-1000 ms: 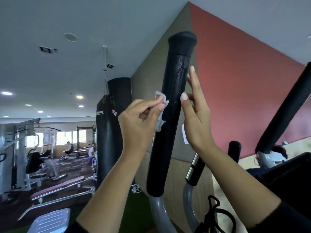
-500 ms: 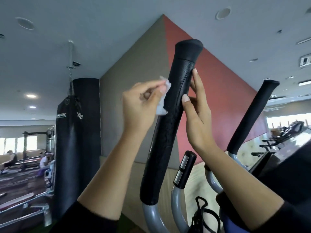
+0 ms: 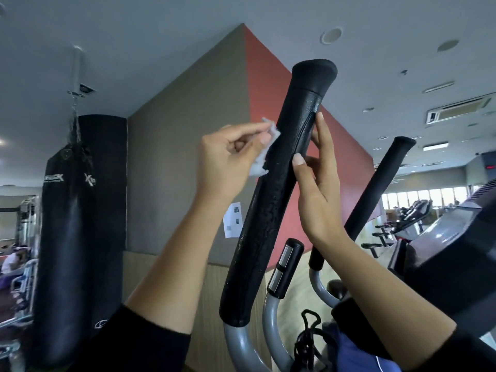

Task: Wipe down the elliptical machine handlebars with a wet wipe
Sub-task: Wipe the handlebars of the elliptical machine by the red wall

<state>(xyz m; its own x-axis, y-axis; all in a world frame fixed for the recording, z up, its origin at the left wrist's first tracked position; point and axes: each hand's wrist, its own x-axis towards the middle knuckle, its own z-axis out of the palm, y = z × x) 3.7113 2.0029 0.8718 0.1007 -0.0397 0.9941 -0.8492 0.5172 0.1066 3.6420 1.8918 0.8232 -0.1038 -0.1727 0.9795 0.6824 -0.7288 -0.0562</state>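
Observation:
A tall black padded handlebar (image 3: 271, 210) of the elliptical rises at the centre, tilted to the right, on a grey tube. My left hand (image 3: 228, 159) pinches a small crumpled white wet wipe (image 3: 261, 167) and holds it against the bar's left side, in its upper half. My right hand (image 3: 316, 183) rests on the bar's right side with fingers straight, thumb on the front. A second black handlebar (image 3: 375, 189) stands further right, partly behind my right forearm.
A short black grip with silver sensor plates (image 3: 285, 267) stands low between the two bars. A black punching bag (image 3: 72, 210) hangs at the left. The machine's console (image 3: 456, 251) is at the right. A grey and red wall corner (image 3: 243, 103) lies behind.
The view has swung right, bringing the second handlebar and console into sight. My left hand has carried the wipe a little up the bar's left side. My right hand keeps its place.

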